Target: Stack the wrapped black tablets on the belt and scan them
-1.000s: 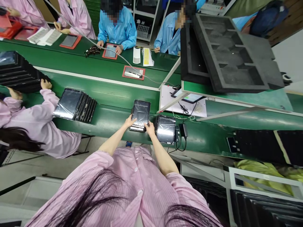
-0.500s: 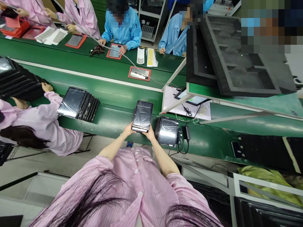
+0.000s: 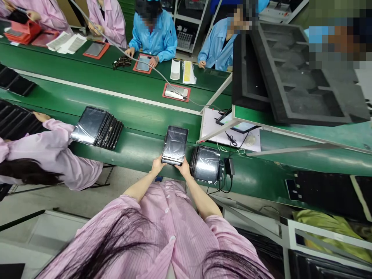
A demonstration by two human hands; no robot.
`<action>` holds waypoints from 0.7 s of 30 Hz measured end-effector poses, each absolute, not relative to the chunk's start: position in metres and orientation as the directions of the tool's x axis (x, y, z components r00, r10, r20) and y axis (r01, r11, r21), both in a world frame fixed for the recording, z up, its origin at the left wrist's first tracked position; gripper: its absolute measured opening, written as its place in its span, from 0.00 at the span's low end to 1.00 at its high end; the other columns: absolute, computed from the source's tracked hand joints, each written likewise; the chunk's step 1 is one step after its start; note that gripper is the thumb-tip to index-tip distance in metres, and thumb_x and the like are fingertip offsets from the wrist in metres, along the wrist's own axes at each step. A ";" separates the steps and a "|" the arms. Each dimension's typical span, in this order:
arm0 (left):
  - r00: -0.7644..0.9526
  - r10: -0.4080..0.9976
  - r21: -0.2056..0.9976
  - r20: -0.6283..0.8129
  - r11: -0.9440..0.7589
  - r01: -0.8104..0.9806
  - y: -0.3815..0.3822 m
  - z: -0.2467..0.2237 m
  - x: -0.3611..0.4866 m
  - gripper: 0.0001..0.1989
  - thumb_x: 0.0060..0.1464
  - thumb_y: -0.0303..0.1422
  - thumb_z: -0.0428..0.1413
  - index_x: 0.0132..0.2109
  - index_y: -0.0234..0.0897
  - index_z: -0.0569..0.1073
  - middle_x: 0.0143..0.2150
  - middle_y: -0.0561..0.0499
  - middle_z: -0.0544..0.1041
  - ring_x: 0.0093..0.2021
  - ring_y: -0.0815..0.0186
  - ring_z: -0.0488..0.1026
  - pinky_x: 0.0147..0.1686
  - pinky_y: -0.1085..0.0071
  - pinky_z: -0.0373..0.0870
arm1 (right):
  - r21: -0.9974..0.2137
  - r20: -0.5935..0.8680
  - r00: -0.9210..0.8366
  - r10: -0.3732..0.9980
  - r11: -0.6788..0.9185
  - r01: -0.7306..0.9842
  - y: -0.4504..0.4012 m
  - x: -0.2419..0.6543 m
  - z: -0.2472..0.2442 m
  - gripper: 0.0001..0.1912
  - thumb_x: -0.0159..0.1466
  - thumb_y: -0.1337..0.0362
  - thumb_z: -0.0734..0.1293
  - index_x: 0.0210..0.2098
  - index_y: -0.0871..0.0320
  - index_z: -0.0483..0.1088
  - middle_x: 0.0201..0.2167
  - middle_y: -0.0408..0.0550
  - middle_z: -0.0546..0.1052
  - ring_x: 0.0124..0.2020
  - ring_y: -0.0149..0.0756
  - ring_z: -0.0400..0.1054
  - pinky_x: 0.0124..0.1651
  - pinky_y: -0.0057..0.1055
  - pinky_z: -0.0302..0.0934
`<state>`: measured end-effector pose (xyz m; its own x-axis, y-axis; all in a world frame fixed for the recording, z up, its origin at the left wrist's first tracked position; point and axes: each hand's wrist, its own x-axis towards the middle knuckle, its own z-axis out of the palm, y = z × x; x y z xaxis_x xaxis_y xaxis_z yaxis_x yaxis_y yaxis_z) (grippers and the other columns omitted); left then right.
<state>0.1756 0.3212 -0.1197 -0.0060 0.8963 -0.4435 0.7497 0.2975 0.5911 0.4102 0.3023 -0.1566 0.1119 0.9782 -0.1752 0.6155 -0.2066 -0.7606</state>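
A small stack of black tablets (image 3: 175,144), the top one covered in clear glossy film, is between my hands at the front edge of the green bench. My left hand (image 3: 157,165) grips its near left corner, and my right hand (image 3: 183,168) the near right corner. The fingers under the stack are hidden; whether it rests on the bench I cannot tell. Just right of my right hand, a second tablet stack (image 3: 207,164) in film leans over on the bench. Farther left lies another slanted tablet stack (image 3: 97,127).
A metal-framed shelf with black foam trays (image 3: 302,73) overhangs the right side. Beneath it are a lit tablet (image 3: 241,124) and cables, with a black power adapter (image 3: 229,167) nearer. A co-worker's pink sleeve (image 3: 59,130) is at left. Across the green bench (image 3: 139,102), other people sit.
The co-worker at left has drawn part of the black pile nearer, leaving some farther back. My hands and the tablet stack stay nearly in place; the view shifts slightly.
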 end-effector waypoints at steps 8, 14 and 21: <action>0.072 0.912 0.625 -0.403 0.217 0.750 0.321 -0.131 0.166 0.38 0.61 0.32 0.75 0.74 0.38 0.73 0.65 0.36 0.85 0.66 0.50 0.82 0.68 0.61 0.73 | -0.754 -0.265 0.131 0.955 -0.290 0.589 0.303 0.406 -0.150 0.54 0.54 0.69 0.81 0.76 0.61 0.61 0.74 0.67 0.73 0.77 0.56 0.68 0.80 0.50 0.61; 0.137 0.930 0.630 -0.342 0.118 0.768 0.329 -0.136 0.163 0.41 0.59 0.23 0.73 0.75 0.34 0.70 0.74 0.32 0.75 0.73 0.50 0.76 0.73 0.60 0.70 | -0.710 -0.305 0.143 0.941 -0.325 0.625 0.303 0.403 -0.146 0.54 0.57 0.71 0.79 0.78 0.60 0.56 0.74 0.67 0.73 0.75 0.54 0.71 0.78 0.48 0.62; 0.159 0.904 0.578 -0.398 0.113 0.808 0.343 -0.129 0.162 0.30 0.64 0.28 0.71 0.70 0.33 0.75 0.67 0.30 0.81 0.67 0.47 0.81 0.69 0.60 0.73 | -0.603 -0.361 0.179 0.915 -0.376 0.703 0.302 0.400 -0.139 0.42 0.67 0.67 0.77 0.75 0.62 0.60 0.63 0.67 0.83 0.64 0.54 0.81 0.69 0.44 0.71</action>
<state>0.1620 0.3434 -0.1291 0.1586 0.9037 -0.3977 0.8080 0.1127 0.5783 0.3997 0.3022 -0.1388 0.1795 0.9152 -0.3608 0.7034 -0.3758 -0.6033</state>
